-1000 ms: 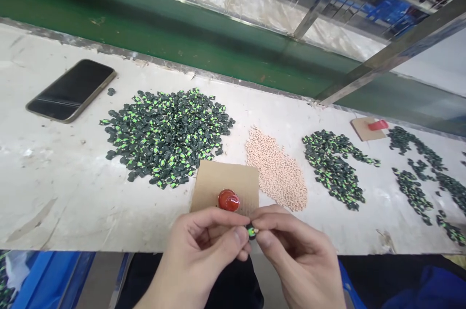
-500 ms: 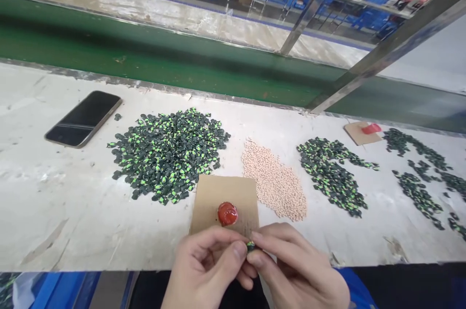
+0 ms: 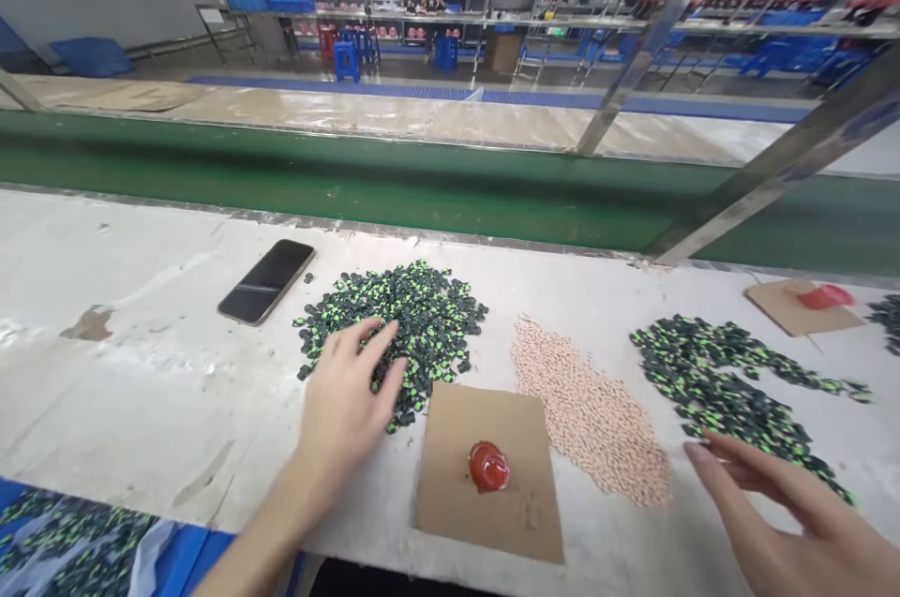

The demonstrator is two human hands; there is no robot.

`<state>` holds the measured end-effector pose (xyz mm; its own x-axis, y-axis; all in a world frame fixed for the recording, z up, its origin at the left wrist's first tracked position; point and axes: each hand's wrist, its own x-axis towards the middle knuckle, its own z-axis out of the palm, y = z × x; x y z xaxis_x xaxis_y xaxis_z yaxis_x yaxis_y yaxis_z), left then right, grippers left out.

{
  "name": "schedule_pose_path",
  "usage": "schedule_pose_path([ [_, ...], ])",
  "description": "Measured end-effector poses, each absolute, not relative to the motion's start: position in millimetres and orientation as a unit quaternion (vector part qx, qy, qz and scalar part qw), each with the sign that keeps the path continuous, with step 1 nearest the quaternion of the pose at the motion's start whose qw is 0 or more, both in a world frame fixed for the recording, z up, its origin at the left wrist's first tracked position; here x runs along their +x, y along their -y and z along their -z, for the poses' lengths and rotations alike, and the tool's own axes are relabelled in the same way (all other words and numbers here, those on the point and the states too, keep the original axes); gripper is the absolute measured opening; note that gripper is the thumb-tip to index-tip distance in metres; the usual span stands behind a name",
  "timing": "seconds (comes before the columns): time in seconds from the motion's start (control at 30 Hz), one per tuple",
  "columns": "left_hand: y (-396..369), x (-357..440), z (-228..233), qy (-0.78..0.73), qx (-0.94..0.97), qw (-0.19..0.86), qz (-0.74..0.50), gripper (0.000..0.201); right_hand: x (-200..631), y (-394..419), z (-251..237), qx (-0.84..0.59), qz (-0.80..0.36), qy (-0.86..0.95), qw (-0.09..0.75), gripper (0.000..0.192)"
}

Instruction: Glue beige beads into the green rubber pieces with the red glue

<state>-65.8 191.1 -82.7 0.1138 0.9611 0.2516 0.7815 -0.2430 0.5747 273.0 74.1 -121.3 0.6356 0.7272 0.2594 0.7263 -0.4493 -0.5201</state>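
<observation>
My left hand (image 3: 352,386) is over the near left side of a heap of small dark green pieces with bright green marks (image 3: 428,316). Its fingers are spread and slightly curled, with nothing visibly held. At the right, my right hand (image 3: 794,513) is beside a second heap of the same pieces (image 3: 724,372). Its thumb and forefinger tips are close but apart, near a dark piece at the heap's edge. Between the hands lies a brown cardboard square (image 3: 485,522) bearing a blob of glossy red paste (image 3: 488,466). Tiny pale pink beads (image 3: 591,410) are spread right of the cardboard.
A phone (image 3: 267,281) lies left of the first heap. Another cardboard piece (image 3: 787,306) with a red blob is at the far right. A green belt (image 3: 422,189) and a slanted metal post (image 3: 745,185) stand behind the table. Below left is a blue bin (image 3: 187,564).
My hands have parted from a shared pinch on a small green piece above the cardboard. The left moved to the left heap, the right to the right heap. The camera view tilted up and leftward.
</observation>
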Motion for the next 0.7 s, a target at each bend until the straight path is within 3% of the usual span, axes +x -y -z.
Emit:
schedule_pose_path([
  [0.07, -213, -80, 85, -0.602, 0.738, 0.133, -0.274, 0.045, 299, -84, 122, -0.85, 0.066, 0.454, 0.258, 0.044],
  [0.23, -226, -84, 88, -0.601, 0.746, 0.136, -0.252, 0.036, 312, -95, 125, -0.799, 0.122, 0.532, 0.251, 0.053],
  [0.47, -217, -84, 78, -0.612, 0.714, 0.176, -0.292, 0.033, 259, -112, 123, -0.683, 0.053, 0.688, 0.238, 0.042],
  [0.53, -209, -85, 76, -0.617, 0.671, 0.254, -0.324, 0.033, 245, -120, 122, -0.662, 0.029, 0.714, 0.225, 0.036],
  [0.7, -184, -81, 74, -0.571, 0.436, 0.584, -0.377, 0.035, 232, -134, 127, -0.643, 0.003, 0.727, 0.239, 0.036],
])
